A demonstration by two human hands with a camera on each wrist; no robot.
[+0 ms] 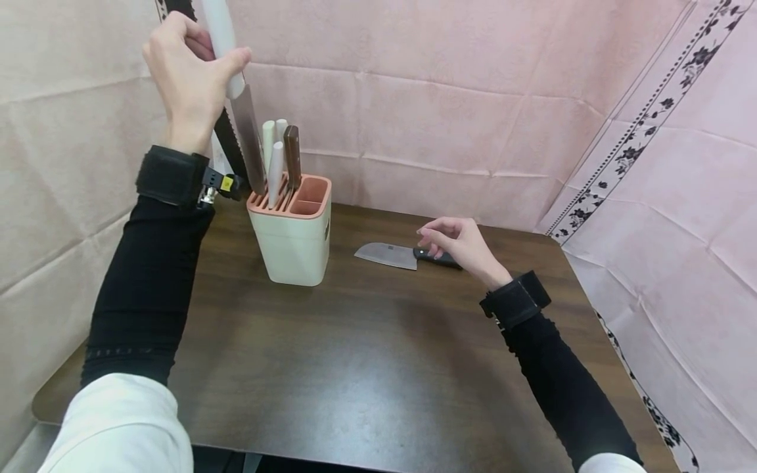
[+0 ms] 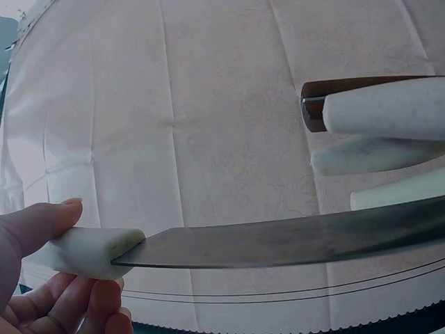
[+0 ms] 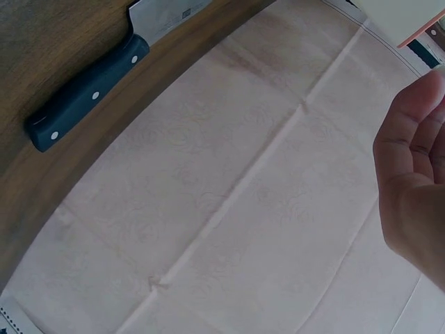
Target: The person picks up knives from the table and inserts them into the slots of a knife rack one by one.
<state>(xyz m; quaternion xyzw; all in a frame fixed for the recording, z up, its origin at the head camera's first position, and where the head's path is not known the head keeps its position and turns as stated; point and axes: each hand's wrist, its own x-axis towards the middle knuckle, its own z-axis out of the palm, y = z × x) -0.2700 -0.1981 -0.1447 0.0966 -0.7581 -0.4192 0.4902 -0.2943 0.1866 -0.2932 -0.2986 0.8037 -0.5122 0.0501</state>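
My left hand [image 1: 190, 89] grips the white handle of a knife [image 2: 299, 240], thumb on one side and fingers on the other. Its long blade points down, the tip end at the slots on the left side of a pale green knife block [image 1: 291, 253] with a pink top. Over the table, my right hand [image 1: 460, 244] hovers with loosely bent fingers and nothing in them. Below it lies a cleaver-like kitchen knife [image 1: 387, 254] with a black riveted handle [image 3: 90, 92], blade toward the block. In the head view that hand overlaps part of the handle.
Several knives stand in the block, with white handles [image 1: 275, 172] and a brown wooden handle [image 1: 292, 154]. Pinkish cloth [image 1: 414, 118] hangs behind and beside the brown table [image 1: 331, 368]. A patterned border [image 1: 639, 144] runs down the right-hand cloth.
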